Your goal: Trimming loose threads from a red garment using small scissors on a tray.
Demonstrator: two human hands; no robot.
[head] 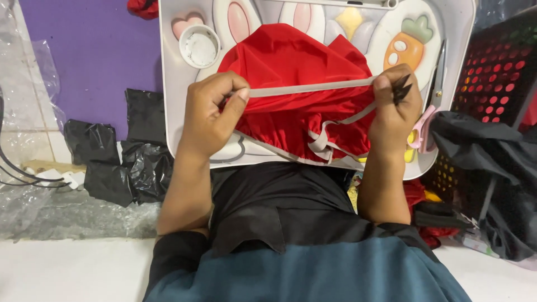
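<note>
- The left hand [210, 114] is pinching one end of a grey strip [310, 88], thumb and fingers pressed tightly together on it.
- The right hand [394, 106] is gripping the other end of the strip, fingers curled closed, and is also holding a small dark tool [401, 89] whose kind is too hard to make out.
- The strip is stretching taut between both hands, running along the edge of a red cloth [291, 61].
- The red cloth is lying on a white lap tray [173, 72] with rabbit and carrot pictures.
- Pink-handled scissors [428, 117] are resting on the tray, just beside the right hand.
- A small round white cup [199, 46] is sitting near the tray's upper left corner.
- Black plastic bags [134, 151] are crowding the tray's left edge; a dark basket [498, 72] is standing close on the right.
</note>
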